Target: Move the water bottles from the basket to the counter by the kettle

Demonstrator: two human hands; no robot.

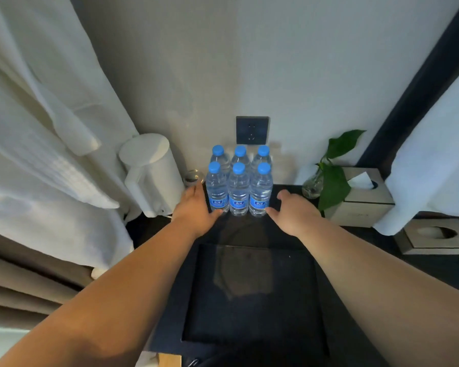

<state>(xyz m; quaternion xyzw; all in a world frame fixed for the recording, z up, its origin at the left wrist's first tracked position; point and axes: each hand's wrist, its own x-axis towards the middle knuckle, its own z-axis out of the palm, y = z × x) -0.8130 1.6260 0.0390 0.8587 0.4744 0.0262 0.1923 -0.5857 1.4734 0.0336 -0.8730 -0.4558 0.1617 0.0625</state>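
Six water bottles (pixel 239 192) stand right of the kettle (pixel 154 173); left hand (pixel 196 207) and right hand (pixel 294 210), spread loosely, flank them. Probably heavy, slick: grip mid-body.

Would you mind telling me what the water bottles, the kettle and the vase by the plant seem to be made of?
Water bottles: probably thin clear plastic, with see-through walls and blue caps.
Kettle: matte white shell, likely plastic or coated metal, with no glare.
Vase: seemingly clear glass, transparent with bright glints.
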